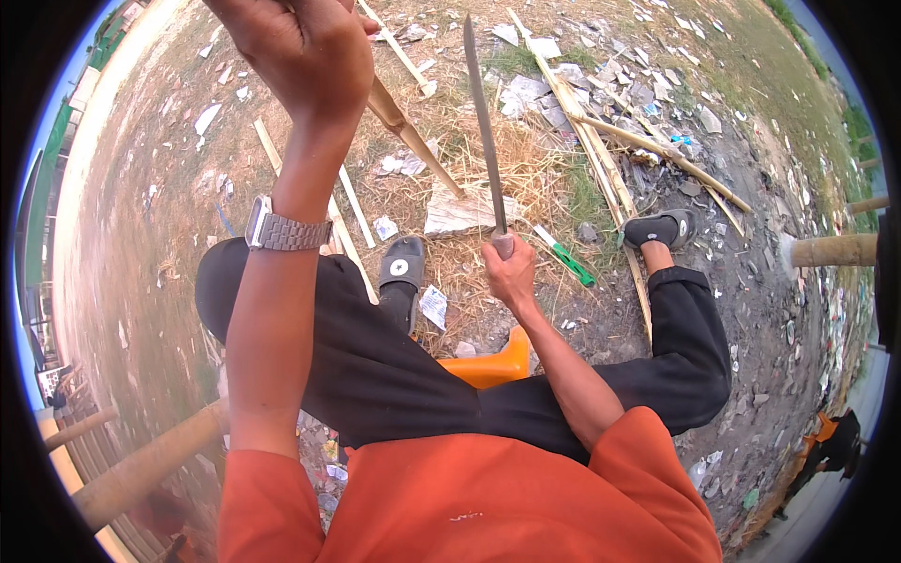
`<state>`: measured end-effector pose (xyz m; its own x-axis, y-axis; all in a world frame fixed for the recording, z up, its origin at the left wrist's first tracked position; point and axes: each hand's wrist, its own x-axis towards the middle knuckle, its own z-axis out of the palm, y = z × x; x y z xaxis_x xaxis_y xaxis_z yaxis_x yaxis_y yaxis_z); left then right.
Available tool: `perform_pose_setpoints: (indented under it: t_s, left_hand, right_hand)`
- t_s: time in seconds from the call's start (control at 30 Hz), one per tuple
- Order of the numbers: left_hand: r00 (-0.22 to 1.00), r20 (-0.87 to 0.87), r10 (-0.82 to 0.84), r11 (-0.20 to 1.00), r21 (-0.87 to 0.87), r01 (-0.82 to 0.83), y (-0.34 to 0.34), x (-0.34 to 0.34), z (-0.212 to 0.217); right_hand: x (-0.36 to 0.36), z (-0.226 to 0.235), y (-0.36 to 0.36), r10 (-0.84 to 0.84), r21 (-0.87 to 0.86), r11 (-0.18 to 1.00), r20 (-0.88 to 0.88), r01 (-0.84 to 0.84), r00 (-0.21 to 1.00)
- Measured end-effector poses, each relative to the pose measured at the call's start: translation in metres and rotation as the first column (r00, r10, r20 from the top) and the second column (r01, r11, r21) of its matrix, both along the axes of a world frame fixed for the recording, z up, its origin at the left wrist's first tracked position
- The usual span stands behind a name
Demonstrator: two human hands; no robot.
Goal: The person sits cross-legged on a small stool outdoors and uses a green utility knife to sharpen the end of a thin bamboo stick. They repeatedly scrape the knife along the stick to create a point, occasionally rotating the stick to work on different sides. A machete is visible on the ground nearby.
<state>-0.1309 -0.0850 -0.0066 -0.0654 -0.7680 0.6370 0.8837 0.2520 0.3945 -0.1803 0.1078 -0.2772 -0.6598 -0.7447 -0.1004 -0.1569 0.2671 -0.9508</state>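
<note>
My left hand [305, 56] is raised high and closed around the top of a bamboo stick [413, 141], which slants down to the straw-covered ground. A metal wristwatch [282, 230] sits on that wrist. My right hand [510, 275] grips the handle of a long machete [483, 122] whose blade points straight up, just right of the stick and apart from it. I sit on an orange stool [488, 366] in black trousers, with a sandalled foot [404, 267] near the stick's lower end.
Split bamboo poles [601, 155] and thin slats [343, 230] lie on the dry ground among paper scraps and litter. A green-handled tool [566, 255] lies by my right hand. Thick poles stand at the right [831, 251] and lower left [150, 464].
</note>
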Motion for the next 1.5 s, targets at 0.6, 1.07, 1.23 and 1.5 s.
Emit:
perform_pose_setpoints:
  t_s: [0.6,1.07,1.23,1.5]
  left_hand:
    - [0.78,0.386,0.492,0.845,-0.427,-0.321,-0.015,0.019,-0.001]
    - [0.795,0.464,0.391,0.897,-0.385,-0.217,-0.015,0.024,-0.001]
    - [0.805,0.481,0.346,0.919,-0.346,-0.188,-0.016,0.024,0.001]
    - [0.817,0.453,0.357,0.908,-0.373,-0.19,-0.009,0.017,-0.001]
  right_hand:
    - [-0.059,-0.066,0.019,0.103,0.286,0.943,0.238,-0.171,0.966]
    - [-0.029,-0.136,0.071,0.003,0.683,0.722,0.152,-0.107,0.988]
    - [-0.053,-0.115,0.043,0.118,0.289,0.949,0.052,-0.128,0.992]
    - [-0.031,-0.117,0.035,0.13,0.422,0.893,0.093,-0.157,0.987]
